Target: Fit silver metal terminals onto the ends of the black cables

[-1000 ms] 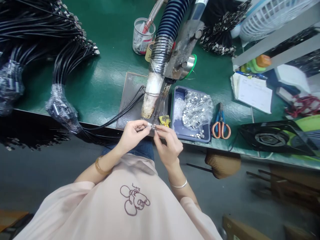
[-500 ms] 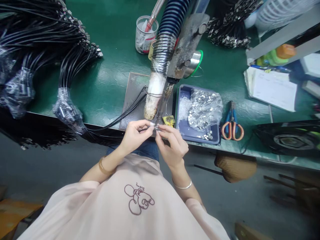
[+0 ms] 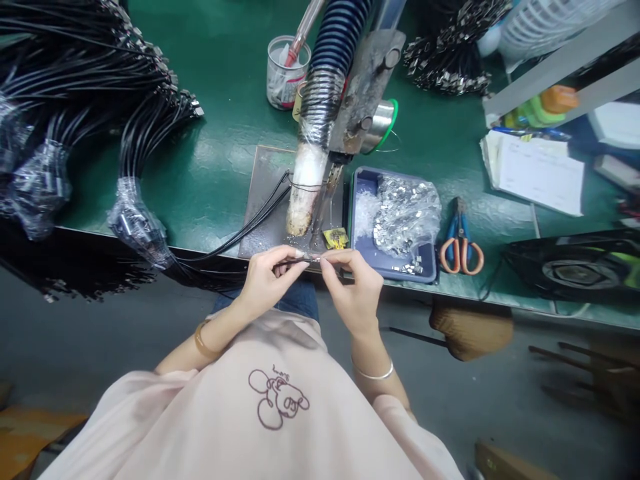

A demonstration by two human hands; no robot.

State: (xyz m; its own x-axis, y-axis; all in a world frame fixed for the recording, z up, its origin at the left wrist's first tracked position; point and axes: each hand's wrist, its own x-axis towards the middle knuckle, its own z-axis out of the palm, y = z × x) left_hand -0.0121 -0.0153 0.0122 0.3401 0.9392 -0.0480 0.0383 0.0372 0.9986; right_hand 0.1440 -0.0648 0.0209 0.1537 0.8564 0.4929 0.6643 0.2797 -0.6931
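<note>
My left hand (image 3: 269, 280) pinches the end of a thin black cable (image 3: 240, 233) at the table's front edge. My right hand (image 3: 356, 288) meets it fingertip to fingertip, pinching a small metal connector piece (image 3: 314, 258) at the cable's tip. Both hands sit just in front of a grey metal plate (image 3: 265, 187), below a white-tipped nozzle (image 3: 304, 193) on a ribbed hose (image 3: 337, 47). The cable runs left to a plastic-wrapped bundle (image 3: 137, 223).
A blue tray (image 3: 367, 257) of small metal shells stands right of the plate, with orange-handled scissors (image 3: 461, 240) beyond. Black cable bundles (image 3: 75, 73) fill the left of the green table (image 3: 220, 133). A clear cup (image 3: 283, 67), papers (image 3: 540, 177) and a black fan (image 3: 570, 270) are also here.
Both hands have dropped slightly toward the table edge and my right hand has spread a little to the right. The view shifted slightly.
</note>
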